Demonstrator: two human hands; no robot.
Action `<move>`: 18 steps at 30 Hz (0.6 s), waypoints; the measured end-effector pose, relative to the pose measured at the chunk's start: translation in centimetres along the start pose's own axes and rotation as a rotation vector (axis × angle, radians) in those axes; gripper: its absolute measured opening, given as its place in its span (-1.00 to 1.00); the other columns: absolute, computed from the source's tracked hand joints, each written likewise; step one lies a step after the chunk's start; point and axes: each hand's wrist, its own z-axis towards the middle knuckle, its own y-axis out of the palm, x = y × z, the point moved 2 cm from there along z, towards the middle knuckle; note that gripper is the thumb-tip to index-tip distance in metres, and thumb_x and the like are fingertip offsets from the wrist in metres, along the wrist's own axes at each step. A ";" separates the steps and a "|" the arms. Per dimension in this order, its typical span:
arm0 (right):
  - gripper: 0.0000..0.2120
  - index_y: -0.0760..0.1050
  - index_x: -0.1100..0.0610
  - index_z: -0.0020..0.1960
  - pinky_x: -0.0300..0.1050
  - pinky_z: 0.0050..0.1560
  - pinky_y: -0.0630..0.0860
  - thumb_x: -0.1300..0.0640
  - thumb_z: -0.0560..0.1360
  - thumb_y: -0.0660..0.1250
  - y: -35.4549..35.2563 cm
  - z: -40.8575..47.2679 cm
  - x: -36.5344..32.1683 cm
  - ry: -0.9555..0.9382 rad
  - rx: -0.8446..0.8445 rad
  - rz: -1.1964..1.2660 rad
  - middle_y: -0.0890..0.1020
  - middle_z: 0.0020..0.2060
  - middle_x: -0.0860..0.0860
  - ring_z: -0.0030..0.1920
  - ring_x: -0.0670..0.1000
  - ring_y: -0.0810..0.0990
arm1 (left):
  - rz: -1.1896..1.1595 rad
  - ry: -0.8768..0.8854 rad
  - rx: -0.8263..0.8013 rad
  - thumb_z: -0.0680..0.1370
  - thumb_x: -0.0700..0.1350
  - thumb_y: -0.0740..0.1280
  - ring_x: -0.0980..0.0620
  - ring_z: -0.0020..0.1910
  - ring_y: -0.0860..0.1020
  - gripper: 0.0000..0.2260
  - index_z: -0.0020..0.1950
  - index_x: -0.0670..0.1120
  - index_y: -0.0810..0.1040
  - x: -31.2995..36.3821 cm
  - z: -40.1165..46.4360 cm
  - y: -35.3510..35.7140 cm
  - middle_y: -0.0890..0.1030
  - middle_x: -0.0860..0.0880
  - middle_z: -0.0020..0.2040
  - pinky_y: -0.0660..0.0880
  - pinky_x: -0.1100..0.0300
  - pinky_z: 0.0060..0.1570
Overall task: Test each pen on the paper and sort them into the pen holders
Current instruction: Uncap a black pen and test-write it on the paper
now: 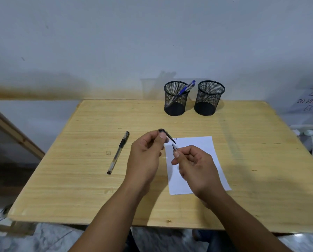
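Perhaps stained wall (pixel 43 91) behind wooden table (pixel 79 188)

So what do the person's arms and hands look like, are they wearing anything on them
Both forearms come in bare from the bottom of the picture, with no sleeves showing as far as the frame reaches. The left hand and the right hand wear no gloves, and no rings, watch or wristband can be seen. The nails look short and plain. No markings show on either arm.

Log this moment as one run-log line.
left hand: holds cap | right hand: holds pen over paper | black pen: on table
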 end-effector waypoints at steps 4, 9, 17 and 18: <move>-0.76 0.58 0.07 0.14 -0.13 -0.06 0.64 0.30 0.60 0.23 -0.8 -0.2 1.5 0.066 -0.016 0.125 0.68 -0.07 0.00 -0.21 -0.08 0.65 | 0.102 0.048 0.089 0.56 0.00 0.38 0.23 -0.28 0.55 -0.87 -0.12 -0.02 0.67 0.2 2.2 -1.4 0.69 0.12 -0.18 0.45 0.34 -0.22; -0.75 0.59 0.07 0.14 -0.09 -0.12 0.67 0.33 0.57 0.30 -2.1 -0.5 1.8 0.079 0.020 0.214 0.70 -0.08 0.09 -0.20 0.03 0.70 | 0.550 0.087 0.084 0.50 0.04 0.42 0.27 -0.27 0.57 -0.87 -0.22 0.06 0.69 -1.5 4.6 -3.5 0.66 0.21 -0.30 0.41 0.27 -0.27; -0.77 0.64 -0.06 0.09 -0.09 -0.19 0.68 0.23 0.57 0.34 -2.8 -0.5 1.8 0.054 0.100 0.137 0.72 -0.04 -0.05 -0.24 0.06 0.74 | 0.843 0.049 0.202 0.48 0.12 0.40 0.11 -0.12 0.61 -0.84 -0.13 0.07 0.68 -3.2 5.1 -4.0 0.67 0.16 -0.19 0.56 0.14 -0.17; -0.76 0.64 -0.05 0.13 -0.09 -0.17 0.68 0.23 0.58 0.31 -2.9 -0.5 1.8 0.052 0.093 0.141 0.72 -0.03 -0.05 -0.21 0.06 0.74 | 0.852 0.057 0.209 0.49 0.12 0.39 0.09 -0.12 0.61 -0.85 -0.12 0.07 0.68 -3.2 5.1 -4.1 0.66 0.16 -0.19 0.56 0.14 -0.17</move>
